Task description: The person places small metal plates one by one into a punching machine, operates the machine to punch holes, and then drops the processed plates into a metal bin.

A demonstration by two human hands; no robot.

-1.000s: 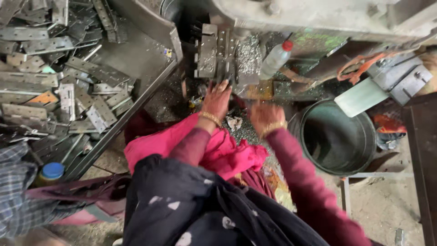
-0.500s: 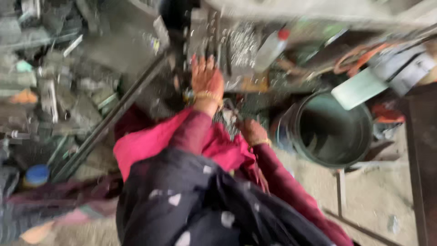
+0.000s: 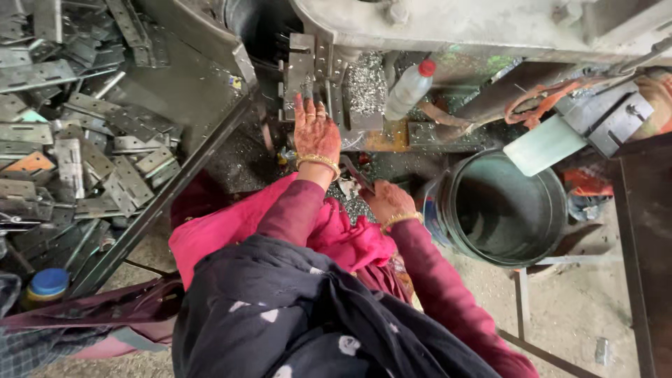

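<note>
The grey press machine (image 3: 448, 28) filled the far edge of the worktop, with a heap of flat metal plates (image 3: 77, 140) at its left corner and a dark round bucket (image 3: 504, 210) at its right. Since a moment before, the left hand (image 3: 316, 133) had stretched forward, fingers spread flat against the machine's die block (image 3: 301, 77), gripping nothing; the right hand (image 3: 386, 201) had dropped back near the bucket, whether it held anything I couldn't tell. A white bottle with red cap (image 3: 409, 87) lay behind.

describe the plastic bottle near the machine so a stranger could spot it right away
Start at the big grey machine across the top. Just under its front edge, right of the left hand, a small clear plastic bottle leans among metal shavings. Its red cap sets it apart from the grey metal around it.
</note>
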